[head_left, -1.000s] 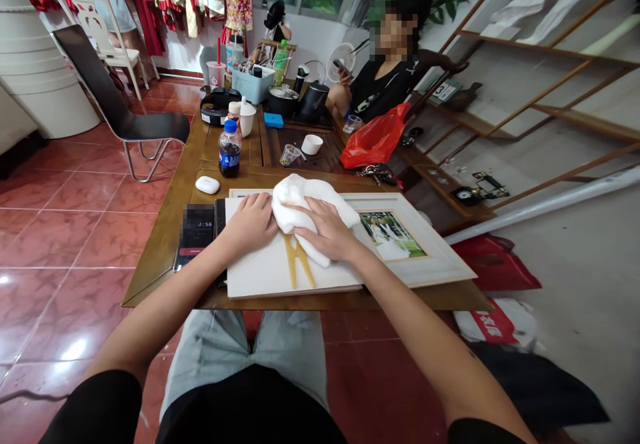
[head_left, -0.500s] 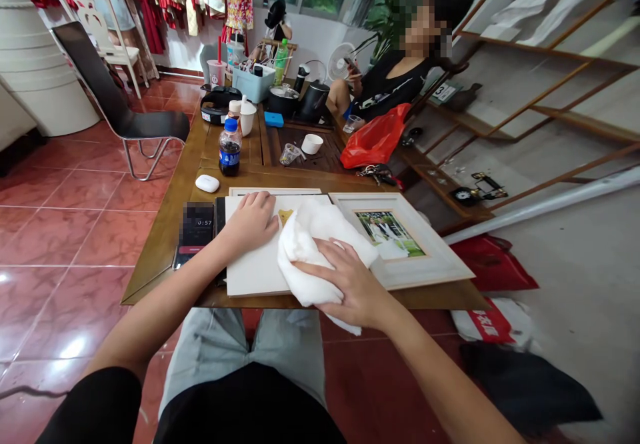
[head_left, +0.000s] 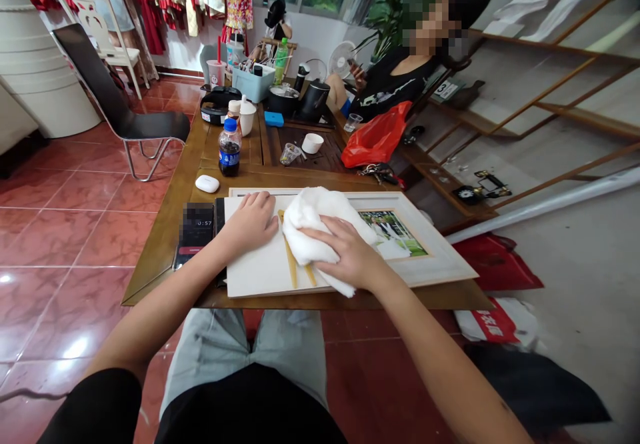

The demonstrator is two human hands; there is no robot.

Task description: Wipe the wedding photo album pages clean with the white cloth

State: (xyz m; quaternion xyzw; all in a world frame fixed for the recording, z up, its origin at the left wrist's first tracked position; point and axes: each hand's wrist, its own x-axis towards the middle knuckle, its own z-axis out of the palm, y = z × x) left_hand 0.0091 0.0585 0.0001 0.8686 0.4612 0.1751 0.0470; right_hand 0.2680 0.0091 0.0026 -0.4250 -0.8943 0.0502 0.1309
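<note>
My left hand [head_left: 254, 223] lies flat, fingers stretched out, on the white board [head_left: 257, 274] near its left side. In my right hand [head_left: 347, 252] is a bunched white cloth [head_left: 310, 214], pressed against the board's right part. Gold-coloured stripes [head_left: 290, 257] on the board show beside and below the cloth, which hides the rest of them. Right of the board lies a white picture frame [head_left: 447, 267] with a photo [head_left: 395, 234] of people on grass. The cloth and my right hand cover the frame's left part.
A phone [head_left: 195, 231] and a white earbud case [head_left: 207, 183] lie left of the board. Beyond stand a cola bottle [head_left: 229, 151], a white cup [head_left: 312, 143], keys [head_left: 380, 173] and a red plastic bag [head_left: 375, 139]. A seated person [head_left: 395, 84] is at the far right side.
My right hand has slid the cloth a little away from me, uncovering the lower ends of the gold stripes. My left hand has stayed in place.
</note>
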